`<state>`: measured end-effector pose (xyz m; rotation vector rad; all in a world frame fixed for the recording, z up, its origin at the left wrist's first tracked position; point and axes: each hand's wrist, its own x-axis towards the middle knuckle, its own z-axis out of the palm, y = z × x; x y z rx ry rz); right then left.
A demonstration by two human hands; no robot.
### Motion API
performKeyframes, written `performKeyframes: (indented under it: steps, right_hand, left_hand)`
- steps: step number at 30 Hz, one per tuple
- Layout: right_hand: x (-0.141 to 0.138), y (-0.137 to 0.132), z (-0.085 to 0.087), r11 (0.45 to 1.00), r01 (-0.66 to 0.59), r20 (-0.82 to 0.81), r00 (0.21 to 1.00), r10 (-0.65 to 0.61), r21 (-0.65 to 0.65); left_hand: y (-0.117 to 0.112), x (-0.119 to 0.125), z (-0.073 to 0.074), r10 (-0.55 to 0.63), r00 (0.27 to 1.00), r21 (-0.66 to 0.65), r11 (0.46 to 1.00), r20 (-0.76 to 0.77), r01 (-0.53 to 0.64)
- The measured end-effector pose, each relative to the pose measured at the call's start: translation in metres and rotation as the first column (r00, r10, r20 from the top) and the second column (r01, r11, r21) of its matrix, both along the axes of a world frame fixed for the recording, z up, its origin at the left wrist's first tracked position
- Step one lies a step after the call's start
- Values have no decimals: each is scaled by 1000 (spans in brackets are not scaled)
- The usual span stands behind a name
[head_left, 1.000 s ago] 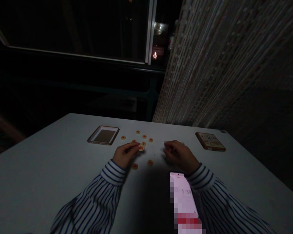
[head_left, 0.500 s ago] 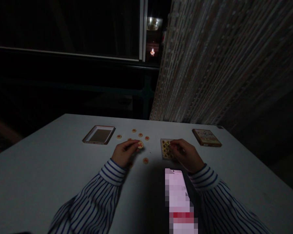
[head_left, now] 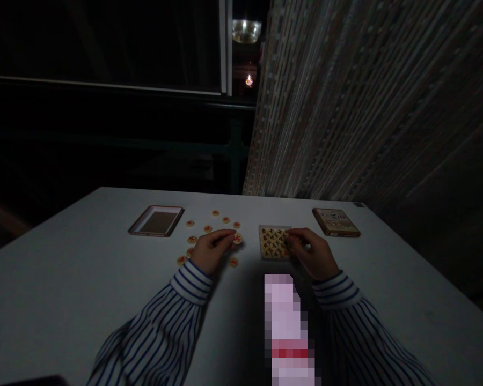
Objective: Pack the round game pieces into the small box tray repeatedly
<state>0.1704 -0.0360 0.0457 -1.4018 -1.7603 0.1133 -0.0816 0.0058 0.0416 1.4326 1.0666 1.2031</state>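
The white table point(head_left: 84, 300) spans the lower half of the view, its plain flat top likely helping small items show up in such dim light. A string curtain point(head_left: 326, 96) hangs past its far edge on the right. Two striped sleeves point(head_left: 145, 332) come in from the near side, with a lit phone-like screen point(head_left: 287, 321), masked by pixel blocks, lying between them. An open box half point(head_left: 156, 222) sits to the far left and a printed box point(head_left: 337, 222) to the far right, probably set wide so neither crowds the hands. The right hand point(head_left: 316, 254) has its fingertips at the right end of a shallow clear tray point(head_left: 261, 244), perhaps steadying it; I cannot tell whether they grip anything. The left hand point(head_left: 211, 249) has thumb and forefinger pressed together on one disc. In the tray, black-lettered xiangqi pieces point(head_left: 272, 244) sit in close rows, seemingly penned by its walls. Loose xiangqi pieces point(head_left: 207, 229) with red characters lie flat near the left hand, within easy reach. The held xiangqi piece point(head_left: 237, 239) is pinched by its edge, which leaves its red face exposed
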Motion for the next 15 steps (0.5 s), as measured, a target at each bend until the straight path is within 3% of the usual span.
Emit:
performKeyframes:
  steps: [7, 15]
  right_hand:
    - [5, -1, -7, 998, -2, 49, 999, -1, 63]
    - [9, -2, -11, 996, 2, 104, 995, -12, 94]
  left_hand:
    - [-4, 12, 8, 6, 1000, -24, 1000, -2, -6]
    - [-4, 24, 6, 2, 1000, -29, 1000, -27, -3]
